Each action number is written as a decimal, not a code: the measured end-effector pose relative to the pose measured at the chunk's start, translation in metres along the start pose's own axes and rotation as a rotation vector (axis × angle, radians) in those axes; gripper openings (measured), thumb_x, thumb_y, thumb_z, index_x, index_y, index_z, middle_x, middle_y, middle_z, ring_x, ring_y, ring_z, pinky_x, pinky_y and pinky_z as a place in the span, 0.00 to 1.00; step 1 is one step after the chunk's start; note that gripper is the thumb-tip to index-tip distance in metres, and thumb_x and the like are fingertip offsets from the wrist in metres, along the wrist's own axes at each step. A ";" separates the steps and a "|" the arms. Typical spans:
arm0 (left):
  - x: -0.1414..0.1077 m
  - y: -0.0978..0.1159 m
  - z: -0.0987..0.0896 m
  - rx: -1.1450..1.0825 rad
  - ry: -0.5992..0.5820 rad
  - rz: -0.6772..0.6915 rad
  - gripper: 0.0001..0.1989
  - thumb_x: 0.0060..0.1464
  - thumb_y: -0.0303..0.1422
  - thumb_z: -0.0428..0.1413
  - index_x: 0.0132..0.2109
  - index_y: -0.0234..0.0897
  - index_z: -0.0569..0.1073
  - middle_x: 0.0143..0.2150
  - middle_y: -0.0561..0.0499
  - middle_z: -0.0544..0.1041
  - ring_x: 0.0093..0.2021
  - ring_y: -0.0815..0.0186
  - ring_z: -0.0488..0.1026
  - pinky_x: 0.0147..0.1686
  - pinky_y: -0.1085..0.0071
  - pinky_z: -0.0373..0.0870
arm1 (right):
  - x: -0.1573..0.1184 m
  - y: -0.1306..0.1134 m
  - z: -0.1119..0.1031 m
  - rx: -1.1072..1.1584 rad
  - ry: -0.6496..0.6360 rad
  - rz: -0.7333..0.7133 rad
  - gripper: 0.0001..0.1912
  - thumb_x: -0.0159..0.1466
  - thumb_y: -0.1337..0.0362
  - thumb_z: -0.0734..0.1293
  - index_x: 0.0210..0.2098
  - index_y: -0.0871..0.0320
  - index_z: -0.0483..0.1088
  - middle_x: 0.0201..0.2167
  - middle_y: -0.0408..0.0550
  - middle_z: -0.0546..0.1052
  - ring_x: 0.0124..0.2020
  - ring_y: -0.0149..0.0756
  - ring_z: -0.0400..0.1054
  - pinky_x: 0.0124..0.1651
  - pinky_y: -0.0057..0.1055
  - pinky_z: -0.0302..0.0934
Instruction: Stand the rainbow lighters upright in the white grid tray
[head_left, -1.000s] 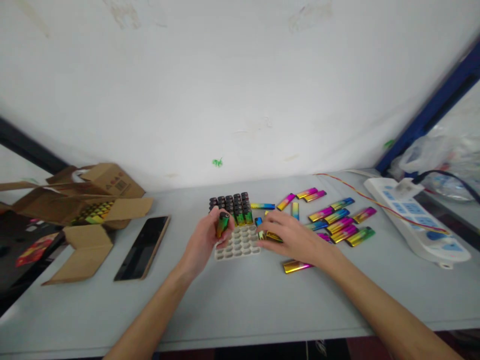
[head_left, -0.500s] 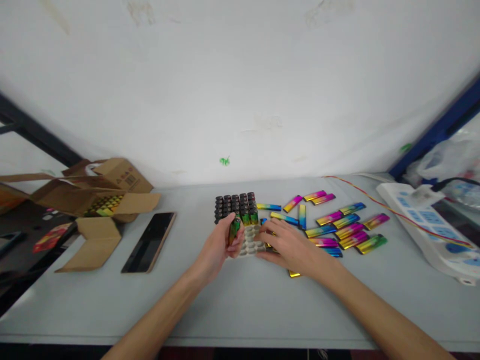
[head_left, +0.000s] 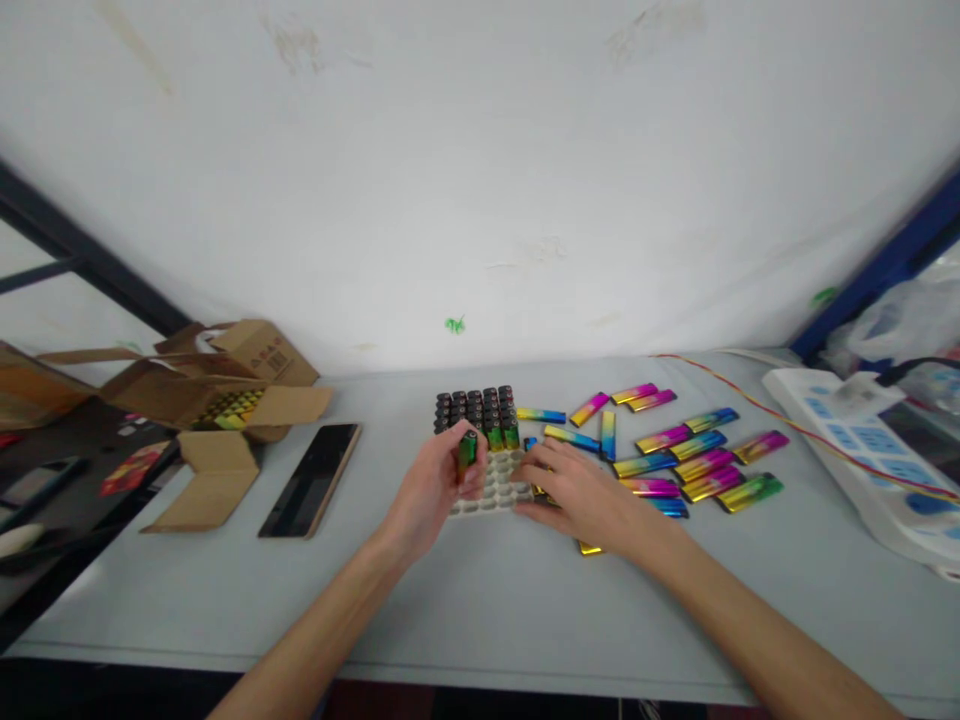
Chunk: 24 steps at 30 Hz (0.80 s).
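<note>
My left hand (head_left: 431, 490) is closed round a shiny green-and-gold tube (head_left: 466, 455) with a dark end, held upright over the left part of a white tray (head_left: 495, 492) with rows of round hollows. Similar tubes with black tops (head_left: 476, 405) stand packed in the tray's far rows. At the tray's right edge is my right hand (head_left: 566, 485), its fingers curled down and thumb tucked near the edge. Whatever lies between these fingers is mostly hidden; gold and blue bits show beneath. Loose flat metallic pieces (head_left: 664, 438) in pink, yellow, blue and green lie beyond it.
A dark phone (head_left: 311, 480) lies to the left, beside an open cardboard box (head_left: 217, 490) with yellow-ended tubes inside. At the right are a white power strip (head_left: 862, 450) and a red-yellow wire (head_left: 739, 395). A white wall (head_left: 480, 200) rises behind the table.
The view has shifted slightly. My left hand has turned the green-and-gold tube more upright. My right hand stays at the tray's right edge.
</note>
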<state>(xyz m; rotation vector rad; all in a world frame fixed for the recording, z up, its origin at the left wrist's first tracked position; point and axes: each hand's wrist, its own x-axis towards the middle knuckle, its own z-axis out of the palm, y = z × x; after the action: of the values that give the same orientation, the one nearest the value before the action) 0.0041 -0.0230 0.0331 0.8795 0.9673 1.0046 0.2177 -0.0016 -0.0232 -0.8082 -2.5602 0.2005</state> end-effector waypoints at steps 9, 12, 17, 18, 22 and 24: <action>0.001 -0.013 0.000 -0.042 0.068 -0.082 0.23 0.58 0.52 0.59 0.31 0.35 0.68 0.24 0.59 0.57 0.22 0.74 0.50 0.22 0.78 0.51 | 0.000 0.000 0.001 0.003 -0.010 0.012 0.10 0.69 0.58 0.72 0.45 0.57 0.76 0.43 0.51 0.75 0.47 0.45 0.71 0.55 0.44 0.69; 0.000 -0.011 0.002 -0.035 0.029 -0.049 0.26 0.58 0.56 0.59 0.35 0.35 0.71 0.26 0.57 0.61 0.24 0.73 0.53 0.22 0.77 0.53 | 0.000 0.000 0.000 0.008 -0.024 0.020 0.11 0.69 0.57 0.71 0.45 0.57 0.76 0.44 0.51 0.75 0.47 0.46 0.71 0.54 0.44 0.69; -0.008 -0.006 0.000 0.160 0.074 0.253 0.19 0.64 0.50 0.58 0.45 0.38 0.74 0.29 0.56 0.67 0.26 0.71 0.60 0.27 0.74 0.61 | 0.000 0.001 -0.002 0.050 -0.027 0.014 0.12 0.69 0.57 0.72 0.47 0.58 0.75 0.45 0.51 0.75 0.48 0.46 0.71 0.56 0.45 0.68; -0.010 -0.004 -0.002 0.263 0.093 0.328 0.18 0.65 0.49 0.57 0.45 0.38 0.75 0.28 0.55 0.68 0.27 0.70 0.63 0.30 0.73 0.64 | 0.000 0.001 -0.002 0.050 -0.027 0.016 0.13 0.68 0.57 0.72 0.47 0.58 0.75 0.45 0.52 0.75 0.48 0.46 0.71 0.56 0.45 0.68; -0.011 0.006 -0.007 0.598 0.126 0.537 0.14 0.66 0.44 0.58 0.47 0.38 0.79 0.40 0.47 0.77 0.42 0.62 0.74 0.46 0.67 0.70 | 0.001 0.001 -0.002 0.051 -0.032 0.022 0.13 0.68 0.58 0.72 0.47 0.59 0.76 0.45 0.53 0.76 0.49 0.47 0.71 0.55 0.46 0.68; -0.007 0.011 -0.009 0.677 0.144 0.599 0.11 0.63 0.40 0.61 0.48 0.40 0.80 0.46 0.46 0.78 0.48 0.59 0.75 0.51 0.65 0.71 | 0.001 0.001 -0.002 0.053 -0.037 0.026 0.13 0.68 0.58 0.73 0.48 0.59 0.76 0.46 0.54 0.76 0.49 0.47 0.71 0.56 0.46 0.68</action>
<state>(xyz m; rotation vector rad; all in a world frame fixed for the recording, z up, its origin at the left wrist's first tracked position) -0.0091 -0.0248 0.0422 1.7504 1.2247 1.2709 0.2188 -0.0004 -0.0211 -0.8251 -2.5683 0.2927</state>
